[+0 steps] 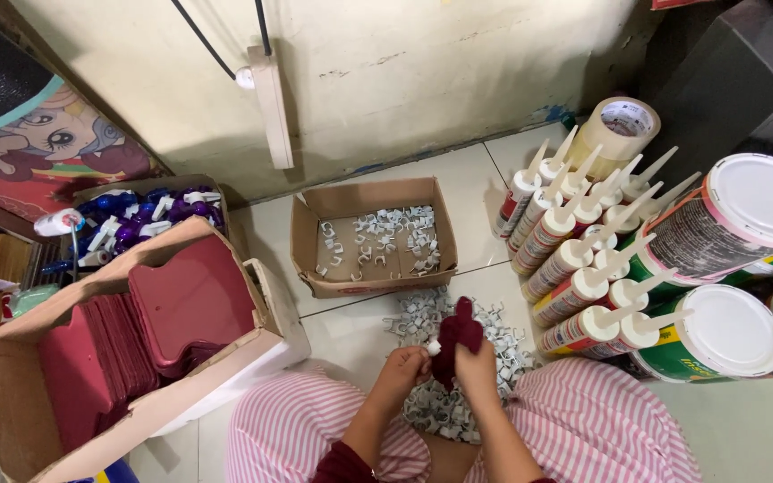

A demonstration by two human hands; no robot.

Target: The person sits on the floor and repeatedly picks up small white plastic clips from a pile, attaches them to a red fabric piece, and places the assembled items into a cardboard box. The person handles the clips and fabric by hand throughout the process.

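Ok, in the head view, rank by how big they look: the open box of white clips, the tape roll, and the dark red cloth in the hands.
1. Open box of white clips
2. Tape roll
3. Dark red cloth

The roll lies farther from the camera, so the last two are unsure.

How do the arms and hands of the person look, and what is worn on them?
Both forearms are bare. The left hand and the right hand wear no gloves, and no ring or watch can be seen. Dark red sleeves begin near the elbows, at the bottom edge of the picture. Pink and white striped trousers cover the knees beside the arms.
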